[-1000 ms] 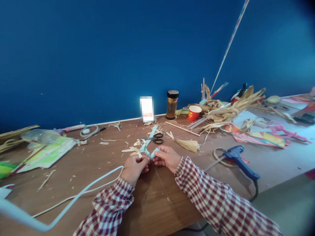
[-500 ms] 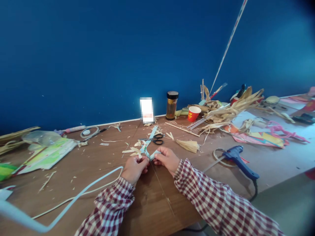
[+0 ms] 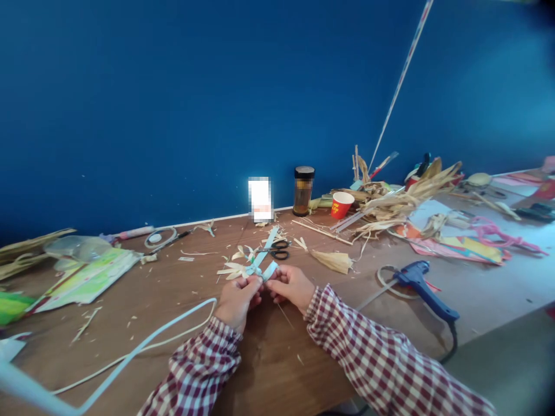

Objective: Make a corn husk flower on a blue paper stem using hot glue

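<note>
Between thumb and fingers my left hand (image 3: 237, 301) pinches the lower end of a small figure made of pale husk petals (image 3: 234, 270) and light blue strips. My right hand (image 3: 291, 284) is closed on a light blue strip (image 3: 269, 270) that sticks up beside the figure, its fingertips close to the left ones. A longer blue strip (image 3: 269, 241) reaches up and away from the hands. Black-handled scissors (image 3: 280, 249) lie just beyond, partly behind that strip. The fingertips hide where the strips join.
A blue glue gun (image 3: 422, 286) lies to the right on the table (image 3: 173, 312). Behind are a jar (image 3: 303, 193), a red paper cup (image 3: 342, 205) and a heap of dried husks (image 3: 390, 202). A white cable (image 3: 130, 349) crosses at left; husk scraps litter the surface.
The right fingers have shifted slightly at the blue strip, which now stands more upright beside the figure. Both hands keep their pinch. The whole view has tilted a little.
</note>
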